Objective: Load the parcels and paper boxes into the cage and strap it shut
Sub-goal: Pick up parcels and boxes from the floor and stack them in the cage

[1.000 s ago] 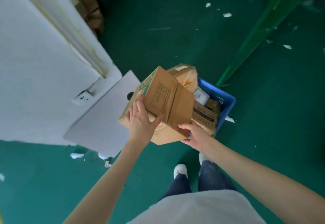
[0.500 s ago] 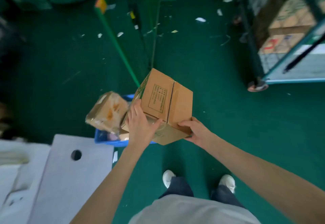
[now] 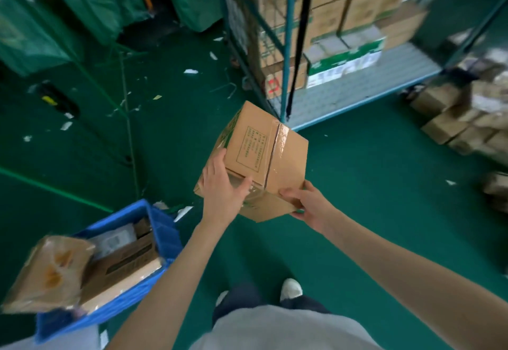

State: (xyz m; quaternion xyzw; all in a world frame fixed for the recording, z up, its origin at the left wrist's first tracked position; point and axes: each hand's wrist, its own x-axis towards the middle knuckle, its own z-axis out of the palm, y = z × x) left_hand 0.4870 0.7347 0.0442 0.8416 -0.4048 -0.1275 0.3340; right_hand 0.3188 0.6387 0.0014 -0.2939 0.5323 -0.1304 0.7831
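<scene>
I have the cardboard box [image 3: 261, 157] in the air between both hands, tilted with one corner up, above the green floor and just short of the near front corner of the cage [image 3: 286, 47]. My left hand [image 3: 222, 190] wraps the box's near left corner, fingers up its side and thumb across the taped face. My right hand [image 3: 308, 204] clamps the lower right edge, thumb on top and fingers curled underneath. This looks like the carrying step of loading: the box is out of the blue crate [image 3: 165, 237], which sits behind my left arm with more parcels in it. Stacked cartons [image 3: 330, 20] fill the back of the cage, leaving bare base [image 3: 384, 72] along its front edge. Next I would level the box, steer it past the hanging black strap [image 3: 301, 33] and set it down there.
</scene>
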